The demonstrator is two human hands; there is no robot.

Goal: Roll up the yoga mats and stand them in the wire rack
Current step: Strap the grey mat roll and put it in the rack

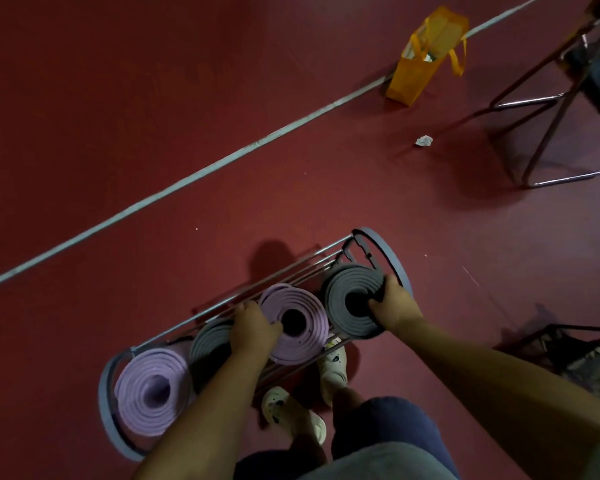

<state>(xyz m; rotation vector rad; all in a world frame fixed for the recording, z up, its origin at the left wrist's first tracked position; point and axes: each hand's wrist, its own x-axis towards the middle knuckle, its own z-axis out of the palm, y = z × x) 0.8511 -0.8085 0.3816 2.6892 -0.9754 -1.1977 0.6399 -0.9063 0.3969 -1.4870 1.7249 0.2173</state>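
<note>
Right hand (394,304): grips the rim of the dark grey rolled mat (352,301), fingers curled over the outer coils and thumb reaching toward the hollow centre.
Left hand (253,329): lies on top of the rolls at the seam between the pink rolled mat (295,323) and the second grey rolled mat (210,344); its thumb hooks into the pink roll's centre hole, the fingers bend over the far edge.
Wire rack (394,259): long and grey with rounded ends, standing on the red floor (153,116) under both hands.
Mats: four rolls stand upright in a row in the rack; the dark grey one is under the right hand, the pink one between the hands, the second grey one under the left wrist, and a lilac rolled mat (151,391) fills the end beyond the left hand.
Feet: pale shoes (333,370) just on the near side of the rack, below the hands.
Beyond the hands: an orange bag (426,57), a crumpled paper (424,141) and a chair frame (548,109), all well apart from the rack.
</note>
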